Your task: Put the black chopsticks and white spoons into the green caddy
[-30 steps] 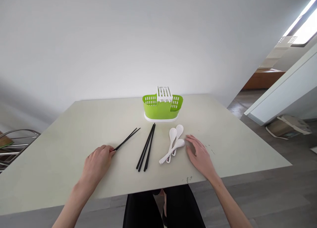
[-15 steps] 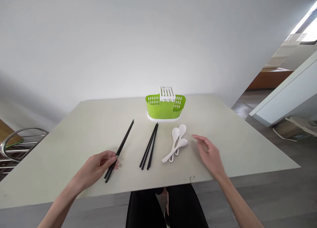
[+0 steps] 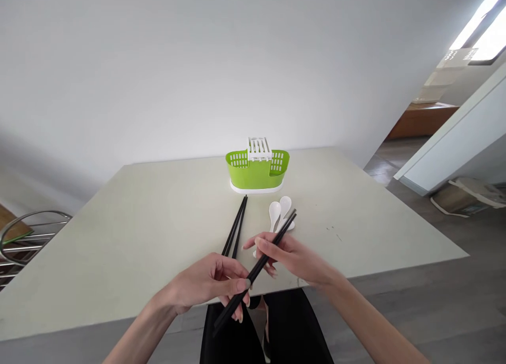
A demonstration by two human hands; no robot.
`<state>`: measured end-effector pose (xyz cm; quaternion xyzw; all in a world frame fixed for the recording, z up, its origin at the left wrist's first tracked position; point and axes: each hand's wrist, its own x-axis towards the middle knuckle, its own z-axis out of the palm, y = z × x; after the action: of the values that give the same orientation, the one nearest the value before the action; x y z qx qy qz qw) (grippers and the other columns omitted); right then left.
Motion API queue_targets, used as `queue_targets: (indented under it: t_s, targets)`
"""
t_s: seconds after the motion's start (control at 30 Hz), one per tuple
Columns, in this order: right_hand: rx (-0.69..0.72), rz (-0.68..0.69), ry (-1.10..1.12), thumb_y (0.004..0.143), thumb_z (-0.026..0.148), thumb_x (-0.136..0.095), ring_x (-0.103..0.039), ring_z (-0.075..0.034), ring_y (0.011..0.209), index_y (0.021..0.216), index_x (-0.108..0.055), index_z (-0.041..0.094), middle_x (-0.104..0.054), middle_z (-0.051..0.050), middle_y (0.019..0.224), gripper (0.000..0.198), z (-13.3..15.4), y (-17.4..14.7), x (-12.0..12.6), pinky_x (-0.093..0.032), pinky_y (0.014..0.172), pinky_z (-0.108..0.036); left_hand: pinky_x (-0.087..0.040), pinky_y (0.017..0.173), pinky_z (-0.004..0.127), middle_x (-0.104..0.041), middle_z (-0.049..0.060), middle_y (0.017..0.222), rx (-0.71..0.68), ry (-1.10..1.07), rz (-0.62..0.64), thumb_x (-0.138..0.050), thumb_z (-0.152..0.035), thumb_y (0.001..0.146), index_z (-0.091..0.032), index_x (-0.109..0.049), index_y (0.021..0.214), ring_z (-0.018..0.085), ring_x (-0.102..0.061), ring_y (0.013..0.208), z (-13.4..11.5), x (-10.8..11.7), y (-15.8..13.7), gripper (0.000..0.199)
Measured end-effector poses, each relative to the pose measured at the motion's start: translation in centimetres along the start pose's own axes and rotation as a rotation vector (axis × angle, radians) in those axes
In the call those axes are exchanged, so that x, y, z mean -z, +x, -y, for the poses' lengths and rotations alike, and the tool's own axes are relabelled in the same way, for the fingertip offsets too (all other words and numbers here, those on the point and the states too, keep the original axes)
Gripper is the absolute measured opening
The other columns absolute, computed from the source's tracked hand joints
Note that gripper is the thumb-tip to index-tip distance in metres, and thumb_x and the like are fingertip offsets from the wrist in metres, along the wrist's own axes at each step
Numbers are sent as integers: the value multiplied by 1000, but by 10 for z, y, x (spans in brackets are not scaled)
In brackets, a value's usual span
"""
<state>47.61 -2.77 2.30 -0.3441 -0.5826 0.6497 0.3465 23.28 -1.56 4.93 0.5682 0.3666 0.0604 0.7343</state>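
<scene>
My left hand (image 3: 209, 282) pinches a pair of black chopsticks (image 3: 259, 267) near their lower part, over the table's front edge. Farther up the same pair, my right hand (image 3: 292, 258) has its thumb and fingers closed around them. The pair slants up to the right. Several more black chopsticks (image 3: 233, 227) lie on the table just beyond my left hand, their lower ends hidden by it. White spoons (image 3: 275, 212) lie behind my right hand, which partly covers them. Behind the cutlery stands a green cutlery basket (image 3: 256, 180) with a white slotted top piece (image 3: 259, 149) and white base.
The pale table (image 3: 158, 211) reaches back to a white wall (image 3: 197, 79). A metal rack (image 3: 35, 237) stands off the table's left side. Off to the right, a bin-like container (image 3: 458, 198) sits on the floor.
My left hand has carried the chopsticks rightward and toward me, off the tabletop. My right hand has moved left from beside the spoons and closed on the chopsticks. The view has shifted slightly.
</scene>
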Motion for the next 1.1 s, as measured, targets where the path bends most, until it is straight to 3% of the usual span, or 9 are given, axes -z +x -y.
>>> queue_targets:
  t_s: [0.1,0.27,0.67,1.1]
  targets:
    - [17,-16,25,102,68,-54,-51,-11,63,95,-76,17,-59,-1,79,57,4,2,6,-45,65,-28,-56,63,25,-79,9,83,63,1,10,-79,-55,86,-15,-80,85,18,-75,68,-2,0,2,40]
    - [43,23,76,102,67,-54,-54,-12,62,83,-71,17,-59,-1,76,56,9,-1,11,-47,64,-29,-60,68,28,-82,11,90,89,-19,-3,-83,-53,83,-15,-84,87,20,-78,71,-4,-1,0,38]
    - [-9,55,-35,102,68,-53,-58,-14,69,84,-72,18,-63,-3,79,56,9,-4,10,-51,74,-31,-60,71,28,-82,10,84,49,32,35,-80,-54,86,-16,-84,86,20,-78,71,8,0,0,38]
    - [-87,1,99,97,68,-64,-59,-13,66,88,-69,18,-59,0,76,51,-24,-15,-5,-49,68,-29,-45,57,22,-80,8,77,26,54,84,-76,-53,91,-17,-83,80,15,-73,62,30,-1,-8,38]
